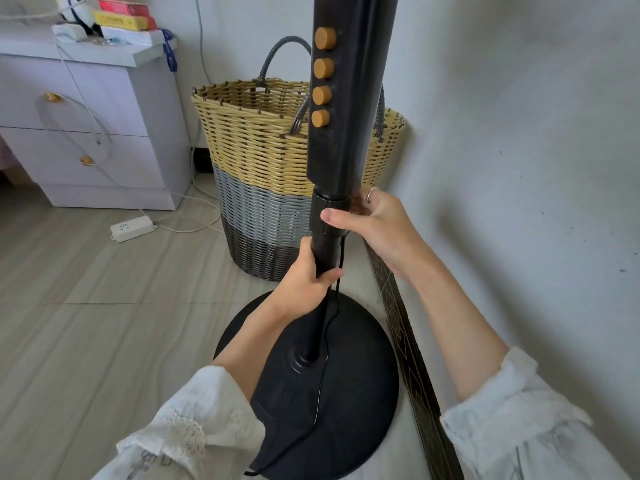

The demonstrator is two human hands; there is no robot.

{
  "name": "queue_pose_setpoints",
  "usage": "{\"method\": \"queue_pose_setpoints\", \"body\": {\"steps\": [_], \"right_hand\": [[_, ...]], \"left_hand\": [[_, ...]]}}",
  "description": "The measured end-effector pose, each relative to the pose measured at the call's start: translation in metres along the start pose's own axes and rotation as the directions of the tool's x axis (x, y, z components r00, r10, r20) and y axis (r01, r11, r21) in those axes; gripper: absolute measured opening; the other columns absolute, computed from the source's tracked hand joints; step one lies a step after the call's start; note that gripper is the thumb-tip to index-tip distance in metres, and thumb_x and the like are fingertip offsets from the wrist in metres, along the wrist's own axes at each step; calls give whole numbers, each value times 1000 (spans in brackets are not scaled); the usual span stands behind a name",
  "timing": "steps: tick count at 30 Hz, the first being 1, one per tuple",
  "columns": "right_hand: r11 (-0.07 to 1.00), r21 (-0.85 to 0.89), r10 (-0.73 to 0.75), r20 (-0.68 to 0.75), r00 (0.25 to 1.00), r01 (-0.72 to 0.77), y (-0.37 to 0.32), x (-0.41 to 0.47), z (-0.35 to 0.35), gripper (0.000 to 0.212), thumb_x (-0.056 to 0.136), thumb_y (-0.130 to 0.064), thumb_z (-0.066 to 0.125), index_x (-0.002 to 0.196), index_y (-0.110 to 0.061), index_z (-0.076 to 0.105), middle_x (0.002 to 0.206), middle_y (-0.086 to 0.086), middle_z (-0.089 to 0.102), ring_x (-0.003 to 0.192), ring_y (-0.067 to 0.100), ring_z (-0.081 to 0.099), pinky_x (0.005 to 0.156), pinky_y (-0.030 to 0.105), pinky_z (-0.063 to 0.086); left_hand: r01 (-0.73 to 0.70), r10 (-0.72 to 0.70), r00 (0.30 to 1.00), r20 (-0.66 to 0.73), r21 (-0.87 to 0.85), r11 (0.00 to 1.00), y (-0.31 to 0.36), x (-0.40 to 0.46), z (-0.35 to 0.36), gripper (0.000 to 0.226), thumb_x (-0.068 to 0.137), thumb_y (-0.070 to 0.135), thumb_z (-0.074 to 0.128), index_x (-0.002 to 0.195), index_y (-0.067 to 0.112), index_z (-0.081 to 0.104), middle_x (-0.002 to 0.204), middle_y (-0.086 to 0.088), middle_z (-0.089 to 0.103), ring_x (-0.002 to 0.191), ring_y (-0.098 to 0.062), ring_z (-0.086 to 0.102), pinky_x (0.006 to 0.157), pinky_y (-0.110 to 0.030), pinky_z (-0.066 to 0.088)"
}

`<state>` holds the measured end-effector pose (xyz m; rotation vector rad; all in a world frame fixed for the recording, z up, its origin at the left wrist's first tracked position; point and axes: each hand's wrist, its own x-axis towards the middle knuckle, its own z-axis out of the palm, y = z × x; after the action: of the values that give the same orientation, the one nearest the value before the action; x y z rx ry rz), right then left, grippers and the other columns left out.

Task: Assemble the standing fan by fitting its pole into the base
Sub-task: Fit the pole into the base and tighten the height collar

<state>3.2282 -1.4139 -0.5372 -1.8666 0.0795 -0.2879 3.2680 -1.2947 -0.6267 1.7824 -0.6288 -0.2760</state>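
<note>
Black fan pole (317, 327) stands upright at frame centre, its lower end seated in the socket of the round black base (349, 386) on the grey tile floor (86, 306). Left hand (304, 282) grip wrapped around the pole's thin lower section. Right hand (374, 223) grip curled on the black collar (329, 216) just above, thumb in front. Four tan round buttons (322, 81) on the upper column. Black cord (323, 375) trails over the base. Woven yellow-grey basket (252, 161) behind.

- Pale wood-look floor (86, 306) left of the hands.
- Lilac drawer cabinet (104, 133) far left.
- Woven basket (256, 161) just behind.
- Grey wall (519, 133) right.
</note>
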Motion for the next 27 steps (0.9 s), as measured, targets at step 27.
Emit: {"method": "queue_pose_setpoints", "body": {"steps": [27], "right_hand": [[984, -175, -111, -447, 888, 35, 6, -8, 46, 28, 68, -38, 77, 86, -25, 60, 84, -8, 64, 79, 5, 61, 70, 18, 51]], "left_hand": [[-83, 82, 996, -26, -19, 996, -3, 1, 3, 41, 86, -2, 56, 113, 14, 29, 103, 8, 45, 98, -2, 47, 79, -9, 40]]}}
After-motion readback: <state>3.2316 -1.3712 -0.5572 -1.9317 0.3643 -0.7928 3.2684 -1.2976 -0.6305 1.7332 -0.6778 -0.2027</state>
